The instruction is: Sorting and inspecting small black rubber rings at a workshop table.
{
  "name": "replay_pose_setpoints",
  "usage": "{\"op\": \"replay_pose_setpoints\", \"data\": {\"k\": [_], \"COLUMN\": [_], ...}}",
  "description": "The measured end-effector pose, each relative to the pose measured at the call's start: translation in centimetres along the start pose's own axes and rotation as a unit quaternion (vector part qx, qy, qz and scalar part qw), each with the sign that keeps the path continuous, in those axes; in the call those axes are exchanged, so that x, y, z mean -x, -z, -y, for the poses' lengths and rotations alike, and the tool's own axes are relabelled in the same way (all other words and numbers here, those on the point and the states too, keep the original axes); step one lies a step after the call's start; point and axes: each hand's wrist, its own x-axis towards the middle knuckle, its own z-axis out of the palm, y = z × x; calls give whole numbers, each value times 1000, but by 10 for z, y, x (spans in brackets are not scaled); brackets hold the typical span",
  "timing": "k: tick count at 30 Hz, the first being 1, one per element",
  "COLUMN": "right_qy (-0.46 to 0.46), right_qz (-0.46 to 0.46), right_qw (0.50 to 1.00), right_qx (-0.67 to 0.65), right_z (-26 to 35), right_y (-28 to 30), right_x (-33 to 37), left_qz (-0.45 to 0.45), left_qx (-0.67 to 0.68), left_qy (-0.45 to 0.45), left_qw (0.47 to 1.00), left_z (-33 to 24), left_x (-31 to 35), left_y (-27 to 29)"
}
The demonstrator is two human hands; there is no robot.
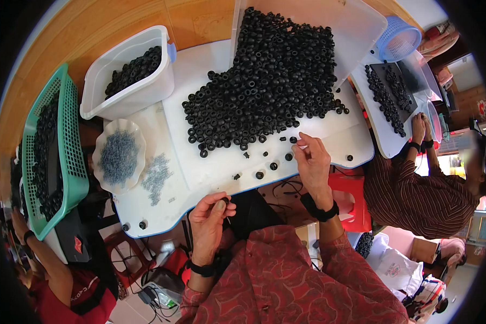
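Over the near edge of the table, my left hand [209, 218] is closed, thumb and fingers pinching a small black round part [225, 200]. My right hand [314, 164] reaches over the tabletop with thumb and forefinger a little apart; a black ring [293, 140] lies at its fingertips, and I see nothing held. Beside that hand, several loose black rings [273, 166] and smaller black bits lie scattered. Beyond both hands spreads a large heap of black ring-shaped parts [270, 92], spilling from a tipped translucent bin [356, 27].
To the left, a scalloped dish [137, 141] holds small clear pieces, with more clear pieces [156, 178] beside it. Behind stand a white tub [92, 102] and a green basket [73, 178] of black parts. People sit at both sides; a red stool [351, 200] is right.
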Motion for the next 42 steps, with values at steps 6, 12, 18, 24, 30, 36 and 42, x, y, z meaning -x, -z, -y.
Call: {"op": "replay_pose_setpoints", "data": {"k": [6,12,18,24,30,36,42], "right_qy": [0,12,14,12,13,15,11], "right_qz": [-3,-7,-10,1,-5,-6,-8], "right_qw": [1000,1000,1000,1000,1000,1000,999], "right_qx": [-2,-2,9,26,10,19,29], "right_z": [-3,-9,-10,-4,-6,-4,-4], "right_y": [3,1,0,5,8,6,13], "right_x": [3,1,2,6,11,11,16], "left_qz": [5,9,10,9,7,10,17], "left_qx": [11,15,9,2,1,3,4], "left_qy": [-1,-4,-2,0,0,-2,-12], "left_qw": [1000,1000,1000,1000,1000,1000,1000], "left_z": [1,1,0,0,1,0,2], "left_x": [-1,-1,-1,-1,0,0,1], "left_y": [2,3,3,3,2,1,3]}}
